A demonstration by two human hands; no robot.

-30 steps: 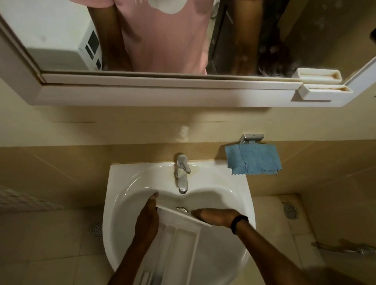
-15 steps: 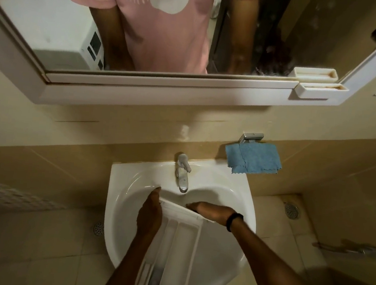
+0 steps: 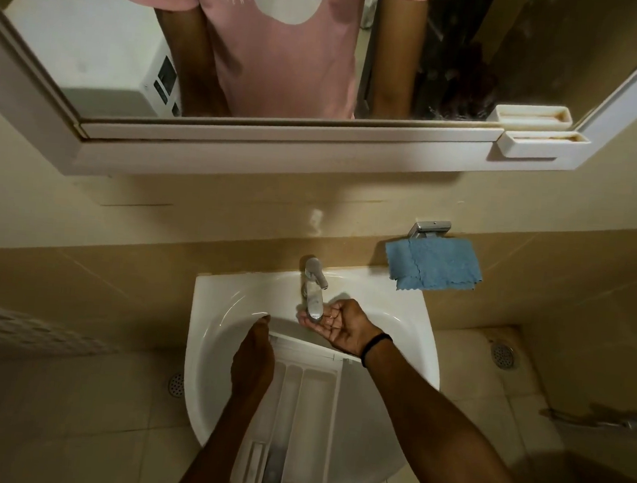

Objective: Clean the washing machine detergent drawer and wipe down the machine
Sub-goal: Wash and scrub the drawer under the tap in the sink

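A white detergent drawer with long compartments lies lengthwise in the white sink. My left hand grips its far left corner, fingers curled over the edge. My right hand is off the drawer, palm up and cupped loosely under the chrome tap's spout. I cannot tell whether water is running. A blue cloth hangs from a metal holder at the sink's back right.
A mirror above reflects a person in a pink shirt and a white machine. A small white shelf sits on the mirror frame. Floor drains lie in the tiled floor on both sides.
My right hand has left the drawer's far end and moved up under the tap, turning palm up. My left hand keeps its hold on the drawer.
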